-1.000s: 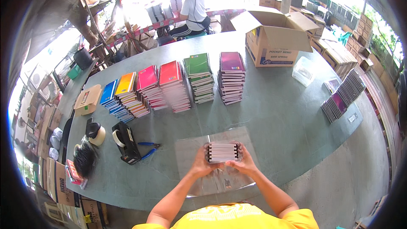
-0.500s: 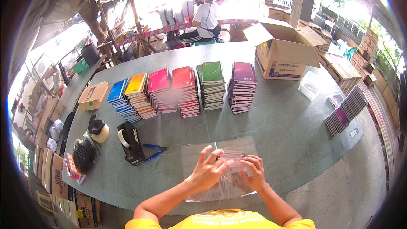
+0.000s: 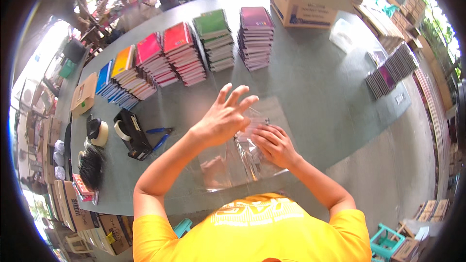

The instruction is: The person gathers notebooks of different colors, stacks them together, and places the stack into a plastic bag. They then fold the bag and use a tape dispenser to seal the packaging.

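A clear plastic sheet lies on the table in front of me, creased and shiny. Upon it is a small bundle with pale page edges, largely covered by my hands. My left hand is raised at the bundle's left side, fingers spread and curved, thumb low near the film. Flat against the bundle's right side rests my right hand, its fingers extended together over the plastic. Whether either hand pinches the film's edge is hard to make out.
Beyond my hands stand stacks of spiral notebooks, from blue to purple. At left are a black tape dispenser, blue pliers and a dark bundle of strands. An open carton and wrapped notebooks are at right.
My view has tilted downward, so the table things appear higher. My left hand has lifted off the bundle with fingers spreading; my right hand has flattened over it.
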Action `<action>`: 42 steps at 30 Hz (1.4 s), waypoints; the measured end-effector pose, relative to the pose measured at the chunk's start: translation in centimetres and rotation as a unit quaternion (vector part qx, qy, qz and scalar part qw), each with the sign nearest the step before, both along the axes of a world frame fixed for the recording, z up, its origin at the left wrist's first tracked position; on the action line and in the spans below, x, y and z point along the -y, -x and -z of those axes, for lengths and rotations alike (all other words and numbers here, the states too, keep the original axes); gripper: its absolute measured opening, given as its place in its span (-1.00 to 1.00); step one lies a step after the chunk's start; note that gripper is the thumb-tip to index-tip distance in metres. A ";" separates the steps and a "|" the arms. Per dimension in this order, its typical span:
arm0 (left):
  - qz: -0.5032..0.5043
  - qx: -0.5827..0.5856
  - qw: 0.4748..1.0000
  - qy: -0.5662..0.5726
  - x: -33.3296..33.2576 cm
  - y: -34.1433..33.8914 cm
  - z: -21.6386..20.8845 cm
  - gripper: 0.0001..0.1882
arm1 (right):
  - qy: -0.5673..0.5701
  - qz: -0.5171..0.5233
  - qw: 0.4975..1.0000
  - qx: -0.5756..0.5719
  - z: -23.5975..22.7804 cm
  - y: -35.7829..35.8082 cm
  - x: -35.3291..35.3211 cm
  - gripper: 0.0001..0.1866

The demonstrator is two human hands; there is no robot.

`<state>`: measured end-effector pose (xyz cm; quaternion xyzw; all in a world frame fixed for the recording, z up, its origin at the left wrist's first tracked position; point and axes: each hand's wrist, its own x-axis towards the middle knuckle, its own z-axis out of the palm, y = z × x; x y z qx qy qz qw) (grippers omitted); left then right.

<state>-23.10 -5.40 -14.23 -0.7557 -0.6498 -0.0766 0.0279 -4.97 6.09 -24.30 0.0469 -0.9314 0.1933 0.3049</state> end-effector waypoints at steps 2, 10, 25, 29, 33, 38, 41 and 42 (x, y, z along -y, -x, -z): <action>0.032 0.000 0.999 0.005 -2.2 -1.1 0.4 -0.93 | 0.020 0.023 0.999 -0.021 0.0 -1.2 0.0 -0.65; 0.020 -0.014 0.999 0.048 1.2 -3.4 -1.3 -0.45 | 0.058 0.027 0.998 -0.028 2.3 -0.2 1.6 -0.65; 0.133 -0.102 0.986 -0.025 0.1 1.2 -0.2 -0.80 | -0.072 0.062 0.983 -0.155 2.6 1.5 1.6 -0.87; 0.183 -0.099 0.978 -0.002 -1.9 -1.7 -1.8 -0.86 | -0.090 0.102 0.964 -0.226 2.4 1.5 1.6 -0.90; 0.195 -0.100 0.975 0.032 -2.7 -1.9 -1.3 -0.81 | -0.053 0.097 0.979 -0.174 2.9 0.6 1.8 -0.85; 0.191 -0.110 0.969 0.110 -3.6 -0.1 0.6 -0.68 | -0.099 0.103 0.970 -0.198 2.7 0.0 1.8 -0.73; 0.130 -0.108 0.980 0.106 -2.8 2.5 -0.2 -0.60 | -0.128 0.097 0.959 -0.235 0.7 2.2 2.2 -0.77; 0.100 -0.113 0.988 0.045 -2.5 2.8 -1.1 -0.70 | -0.168 0.123 0.961 -0.180 0.0 2.5 2.4 -0.79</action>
